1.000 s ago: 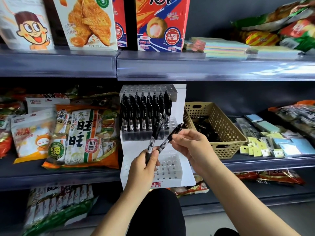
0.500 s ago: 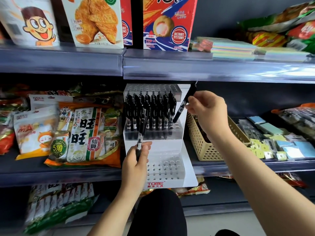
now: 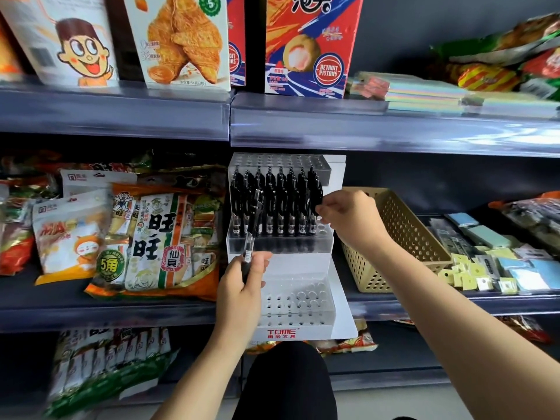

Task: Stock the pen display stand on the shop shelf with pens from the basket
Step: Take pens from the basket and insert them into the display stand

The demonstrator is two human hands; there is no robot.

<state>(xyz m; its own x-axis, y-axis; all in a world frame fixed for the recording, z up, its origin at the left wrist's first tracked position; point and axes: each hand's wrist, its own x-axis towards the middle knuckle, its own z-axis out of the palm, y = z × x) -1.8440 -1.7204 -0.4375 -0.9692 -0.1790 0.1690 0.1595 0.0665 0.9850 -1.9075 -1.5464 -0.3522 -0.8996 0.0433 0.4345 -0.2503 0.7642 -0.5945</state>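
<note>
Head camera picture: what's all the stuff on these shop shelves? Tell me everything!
White and clear plastic pen display stand: one, middle shelf, centre.
Black click pens: many, standing in the stand's middle tier.
Tan perforated plastic basket: one, right of stand.
Orange and white snack bags: many, left of stand.
Colourful cardboard snack boxes: several, top shelf.
Pastel paper note pads: stacks, top shelf right.
Left hand: holds one loose black pen before the stand.
Right hand: fingers pinch the row's rightmost pen.

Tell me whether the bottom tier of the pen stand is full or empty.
Empty: the bottom tier shows only bare holes, with no pens standing in it.
</note>
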